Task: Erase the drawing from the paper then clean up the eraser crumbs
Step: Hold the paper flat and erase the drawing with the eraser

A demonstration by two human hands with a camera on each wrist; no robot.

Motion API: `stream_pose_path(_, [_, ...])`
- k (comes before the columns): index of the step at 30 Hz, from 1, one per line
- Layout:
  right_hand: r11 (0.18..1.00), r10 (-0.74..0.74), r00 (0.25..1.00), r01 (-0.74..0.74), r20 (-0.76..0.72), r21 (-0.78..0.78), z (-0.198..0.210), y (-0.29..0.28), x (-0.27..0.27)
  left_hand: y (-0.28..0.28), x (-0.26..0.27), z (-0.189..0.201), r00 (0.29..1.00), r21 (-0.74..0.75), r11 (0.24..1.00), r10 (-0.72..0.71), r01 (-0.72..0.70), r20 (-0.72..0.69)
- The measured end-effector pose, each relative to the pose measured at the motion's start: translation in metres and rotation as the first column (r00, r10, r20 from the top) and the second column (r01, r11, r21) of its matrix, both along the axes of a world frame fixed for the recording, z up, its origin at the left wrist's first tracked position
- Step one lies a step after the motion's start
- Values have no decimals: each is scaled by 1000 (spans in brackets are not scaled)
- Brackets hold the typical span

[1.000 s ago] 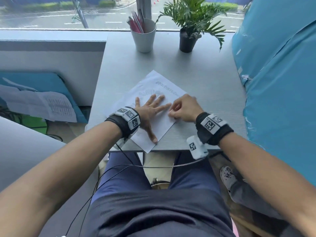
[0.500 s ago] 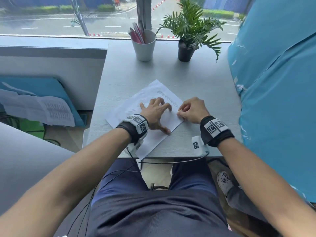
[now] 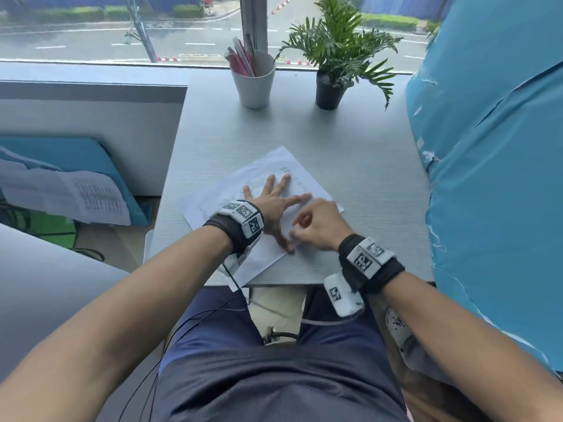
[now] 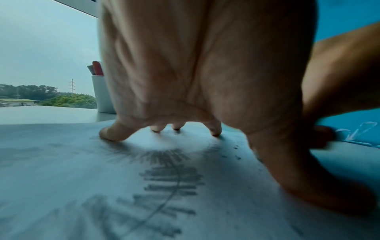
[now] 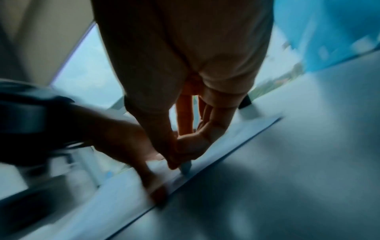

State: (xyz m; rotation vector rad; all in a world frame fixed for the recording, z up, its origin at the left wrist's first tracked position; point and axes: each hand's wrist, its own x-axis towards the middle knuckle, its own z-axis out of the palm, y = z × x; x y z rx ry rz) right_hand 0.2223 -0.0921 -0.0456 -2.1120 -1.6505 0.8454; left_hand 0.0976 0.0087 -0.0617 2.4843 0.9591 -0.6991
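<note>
White paper (image 3: 259, 190) lies slantwise on the grey desk (image 3: 350, 153), its near corner over the edge. Left hand (image 3: 274, 205) presses flat on it, fingers spread wide, above the pencil drawing (image 4: 170, 175). Right hand (image 3: 320, 226) pinches a pale eraser (image 5: 186, 168) against the sheet's right edge, just beside the left thumb. Dark crumbs (image 4: 236, 152) dot the paper nearby.

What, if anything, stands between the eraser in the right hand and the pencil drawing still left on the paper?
The left hand does. It presses flat on the paper, and its palm arches over the remaining drawing, between it and the eraser pinched in the right hand at the paper's near edge.
</note>
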Motion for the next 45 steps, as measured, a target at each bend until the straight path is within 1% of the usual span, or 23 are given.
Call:
stream_pose_path(1, [998, 62, 998, -63, -23, -26, -1, -6, -10, 0, 0, -1, 1000, 9, 1000, -10, 10, -5])
stream_pose_path(2, [997, 66, 997, -68, -36, -43, 0, -7, -9, 1, -1, -2, 1000, 16, 1000, -21, 21, -6])
stream_pose_path(6, [981, -193, 981, 193, -23, 30, 7, 10, 38, 1, -4, -3, 1000, 5, 1000, -20, 19, 8])
stream_pose_path(7, [975, -214, 977, 214, -18, 54, 6, 9, 37, 1, -4, -3, 1000, 4, 1000, -21, 21, 8])
stream_pose_path(8, [980, -190, 982, 191, -18, 55, 4, 7, 28, 1, -3, -3, 1000, 6, 1000, -25, 25, 5])
stream_pose_path(11, [999, 42, 998, -43, -37, -19, -1, -5, -12, 1, -3, 0, 999, 10, 999, -34, 35, -11])
stream_pose_path(12, [997, 59, 997, -61, -48, -48, 0, -3, -9, 1, -3, 0, 999, 7, 999, -37, 37, -13])
stream_pose_path(13, [998, 23, 999, -26, -48, -53, 1, 3, 3, 1, -3, 0, 999, 1, 999, -39, 39, -10])
stream_pose_path(16, [974, -226, 974, 226, -23, 3, 6, 20, 47, -1, -5, 0, 1000, -7, 1000, -26, 26, 0])
stream_pose_path(17, [966, -258, 966, 258, -3, 30, 6, 21, 49, -1, -5, 0, 1000, -8, 1000, -21, 21, -1])
stream_pose_path(18, [969, -244, 970, 243, 9, 42, 3, 20, 40, -1, -4, -1, 1000, -7, 1000, -20, 20, -4])
stream_pose_path(21, [999, -37, 999, 37, -12, 9, -7, 4, -6, 0, -1, 0, 999, -9, 1000, -27, 26, -24])
stream_pose_path(22, [1000, -6, 1000, 6, -23, -6, -7, 2, -9, 0, -1, 0, 999, -8, 1000, -28, 28, -25])
stream_pose_path(23, [999, -35, 999, 35, -38, -23, -4, 6, -1, 0, -1, 1, 999, -11, 999, -30, 30, -22])
stream_pose_path(25, [981, -191, 979, 190, -63, -26, 2, 18, 28, 0, -3, 1, 1000, -25, 999, -26, 26, -8])
stream_pose_path(27, [959, -281, 959, 282, -22, 19, 5, 25, 44, 0, -4, 1, 1000, -26, 999, -23, 23, -6])
stream_pose_path(29, [975, -215, 977, 215, 7, 49, 1, 20, 25, -1, -3, 2, 1000, -20, 999, -25, 25, -17])
stream_pose_path(32, [1000, -6, 1000, 7, -11, 8, -5, 0, -14, -2, 0, 2, 999, -16, 1000, -26, 26, -28])
stream_pose_path(34, [999, -35, 999, 34, -29, -28, -1, 7, 2, -1, -2, 3, 1000, -20, 999, -27, 26, -17])
stream_pose_path(38, [963, -265, 964, 264, 3, 45, 6, 24, 49, -1, -4, 4, 1000, -24, 999, -23, 22, -6])
stream_pose_path(40, [979, -202, 979, 202, 1, 41, 4, 14, 32, -1, -3, 3, 1000, -17, 1000, -26, 26, -14])
stream_pose_path(43, [999, 14, 999, -16, -42, -47, 0, -7, -3, -1, -2, 1, 999, -3, 999, -32, 32, -14])
stream_pose_path(45, [998, -38, 998, 35, -52, -48, 1, -2, 10, -1, -2, 1, 1000, -15, 999, -28, 28, -1])
